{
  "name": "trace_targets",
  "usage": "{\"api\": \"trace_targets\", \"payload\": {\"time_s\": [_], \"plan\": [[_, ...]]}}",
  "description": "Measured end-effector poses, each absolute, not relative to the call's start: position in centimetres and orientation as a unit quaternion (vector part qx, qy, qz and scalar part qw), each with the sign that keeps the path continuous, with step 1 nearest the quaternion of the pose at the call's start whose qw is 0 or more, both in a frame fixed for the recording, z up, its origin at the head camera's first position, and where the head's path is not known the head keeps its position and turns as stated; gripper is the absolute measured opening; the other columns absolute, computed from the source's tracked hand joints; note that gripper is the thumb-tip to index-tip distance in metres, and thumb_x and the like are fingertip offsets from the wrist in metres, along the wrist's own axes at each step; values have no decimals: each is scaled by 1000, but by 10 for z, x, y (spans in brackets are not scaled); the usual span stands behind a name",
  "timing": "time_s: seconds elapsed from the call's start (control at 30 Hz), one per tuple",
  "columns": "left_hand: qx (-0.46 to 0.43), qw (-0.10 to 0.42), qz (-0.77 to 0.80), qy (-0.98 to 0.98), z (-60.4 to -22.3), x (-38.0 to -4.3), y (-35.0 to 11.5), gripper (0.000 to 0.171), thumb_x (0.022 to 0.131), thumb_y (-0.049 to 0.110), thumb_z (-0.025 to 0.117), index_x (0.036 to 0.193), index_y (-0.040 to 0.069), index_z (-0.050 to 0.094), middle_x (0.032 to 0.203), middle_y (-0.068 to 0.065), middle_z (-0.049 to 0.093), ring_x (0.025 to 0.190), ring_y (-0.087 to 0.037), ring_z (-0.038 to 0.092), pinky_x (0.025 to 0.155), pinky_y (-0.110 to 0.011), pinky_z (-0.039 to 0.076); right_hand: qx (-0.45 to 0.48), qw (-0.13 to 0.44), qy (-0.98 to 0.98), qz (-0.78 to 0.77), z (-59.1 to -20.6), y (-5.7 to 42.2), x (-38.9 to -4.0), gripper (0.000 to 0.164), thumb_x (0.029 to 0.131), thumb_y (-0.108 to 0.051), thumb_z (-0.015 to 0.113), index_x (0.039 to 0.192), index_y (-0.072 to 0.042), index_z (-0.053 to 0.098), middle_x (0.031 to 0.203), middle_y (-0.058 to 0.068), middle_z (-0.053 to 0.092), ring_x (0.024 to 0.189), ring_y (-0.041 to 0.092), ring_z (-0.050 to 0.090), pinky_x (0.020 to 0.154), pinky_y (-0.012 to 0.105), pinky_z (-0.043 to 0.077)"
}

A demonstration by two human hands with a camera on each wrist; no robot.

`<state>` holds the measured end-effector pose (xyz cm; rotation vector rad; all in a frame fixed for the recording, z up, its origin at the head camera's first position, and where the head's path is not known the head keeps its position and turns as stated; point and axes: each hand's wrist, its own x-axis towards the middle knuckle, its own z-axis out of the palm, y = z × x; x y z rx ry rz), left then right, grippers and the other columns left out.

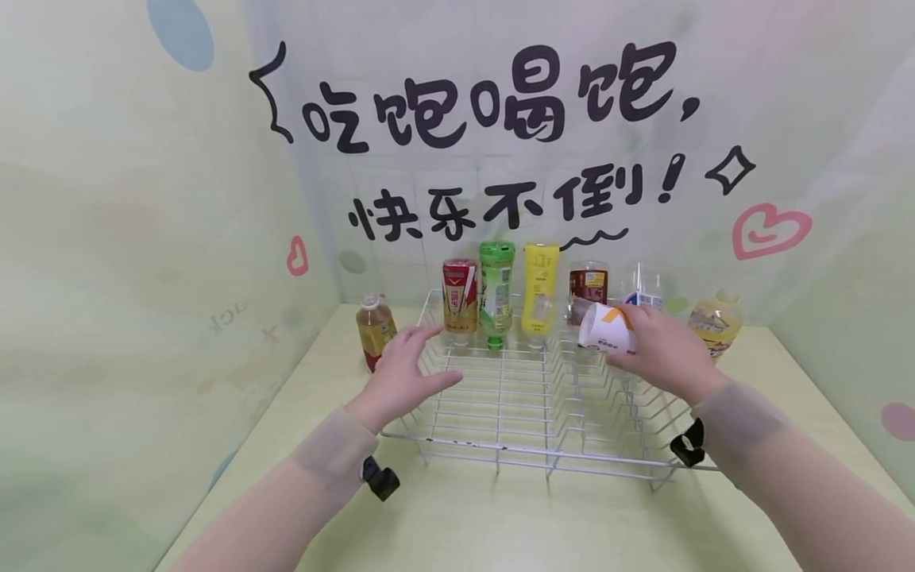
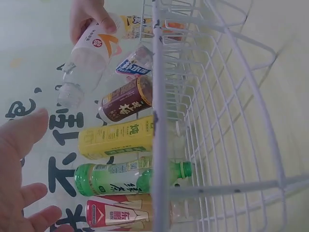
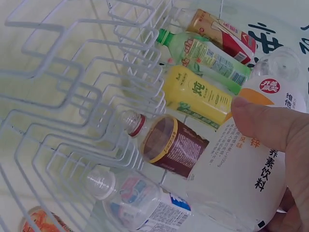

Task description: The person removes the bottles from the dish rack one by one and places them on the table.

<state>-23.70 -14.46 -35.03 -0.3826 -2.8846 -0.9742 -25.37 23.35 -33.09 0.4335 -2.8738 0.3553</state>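
Note:
My right hand grips a plastic bottle with a white and orange label, holding it tilted above the wire rack. In the right wrist view my thumb lies across that bottle's label. My left hand is beside the rack's left side, holding nothing, thumb and fingers spread. Neck down along the rack's back stand a red and gold bottle, a green bottle, a yellow bottle, a brown-labelled bottle and a clear bottle, the last partly hidden in the head view.
An upright bottle with a yellow and red label stands on the table left of the rack. Another yellow-labelled bottle is to its right, behind my right hand. Walls rise at the back and both sides.

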Motion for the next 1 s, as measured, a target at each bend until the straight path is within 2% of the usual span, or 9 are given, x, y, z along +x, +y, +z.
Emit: {"api": "trace_targets", "payload": {"time_s": [0.17, 0.37, 0.67, 0.83, 1.0], "plan": [[-116, 24, -351, -929, -366, -224, -167, 81, 81, 51, 72, 145, 16, 39, 151, -13, 29, 137, -36, 27, 105, -62, 31, 136, 109, -976, 130, -333, 245, -250, 69, 79, -40, 75, 130, -3, 48, 102, 14, 60, 77, 27, 54, 54, 36, 45], [-98, 4, -381, -920, -389, -214, -186, 84, 81, 52, 72, 146, 14, 36, 150, -13, 29, 137, -36, 26, 106, -62, 29, 125, 108, -974, 154, -331, 260, -245, 67, 79, -42, 75, 127, -4, 47, 93, 12, 59, 74, 26, 54, 51, 32, 43], [-96, 24, -381, -919, -419, -209, -197, 77, 83, 47, 72, 143, 11, 42, 149, -13, 36, 138, -37, 27, 108, -60, 26, 94, 117, -964, 219, -328, 284, -233, 70, 80, -47, 74, 129, -5, 48, 97, 14, 57, 73, 26, 54, 52, 32, 41], [-105, 27, -400, -910, -428, -207, -199, 75, 83, 43, 73, 144, 12, 41, 153, -11, 31, 141, -37, 21, 109, -63, 22, 75, 141, -953, 258, -332, 300, -226, 74, 82, -48, 72, 133, -3, 44, 100, 15, 55, 74, 28, 52, 53, 32, 40], [-115, 20, -412, -903, -432, -205, -199, 75, 82, 40, 75, 144, 13, 41, 156, -9, 25, 142, -36, 17, 108, -64, 21, 66, 169, -933, 311, -340, 313, -223, 67, 83, -39, 74, 130, 0, 46, 103, 19, 57, 80, 32, 53, 55, 33, 44]]}}
